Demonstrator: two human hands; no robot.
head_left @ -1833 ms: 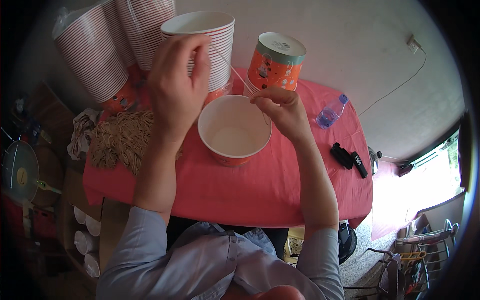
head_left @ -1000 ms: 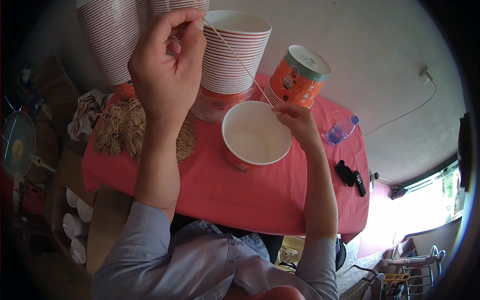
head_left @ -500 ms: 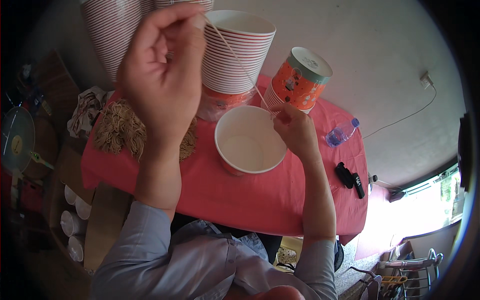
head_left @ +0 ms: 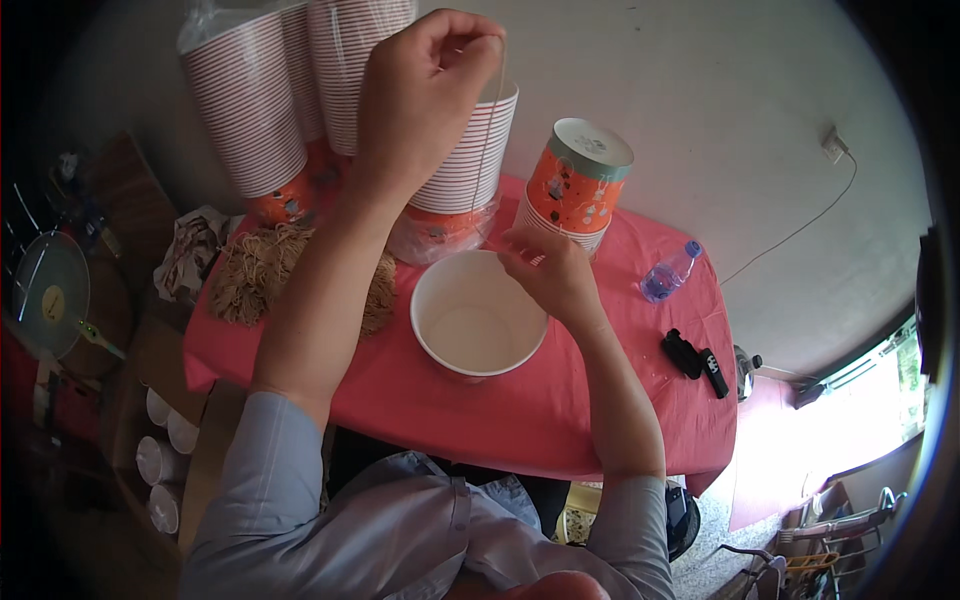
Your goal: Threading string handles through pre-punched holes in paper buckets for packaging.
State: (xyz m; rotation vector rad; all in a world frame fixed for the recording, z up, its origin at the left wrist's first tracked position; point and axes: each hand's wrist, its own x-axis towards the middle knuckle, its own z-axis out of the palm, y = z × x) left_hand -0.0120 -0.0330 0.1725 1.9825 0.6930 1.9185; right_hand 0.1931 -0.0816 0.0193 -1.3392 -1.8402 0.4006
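Note:
My left hand [head_left: 425, 105] is raised high over the table, its thumb and forefinger pinched on a thin tan cord [head_left: 487, 140]. The cord hangs down past the stacked buckets, and its lower end is hard to follow. A white-lined paper bucket [head_left: 470, 335] stands upright, mouth up, on the table. At its far right rim is my right hand [head_left: 557, 280], thumb and fingers closed together; what lies between them is hidden. Partly behind my left forearm lies a heap of tan cords [head_left: 262, 275].
Tall stacks of paper buckets [head_left: 245, 110] stand at the back. An upside-down orange bucket [head_left: 575, 190] tops a short stack. A plastic bottle [head_left: 670, 272] and small black objects [head_left: 697, 362] lie right on the red tablecloth [head_left: 420, 410]. A cardboard box [head_left: 205, 440] with white containers stands lower left.
My left hand has moved right, and the cord, earlier stretched slanting to my right hand, now hangs more steeply. My right hand stays at the bucket's rim. The whole view has shifted slightly.

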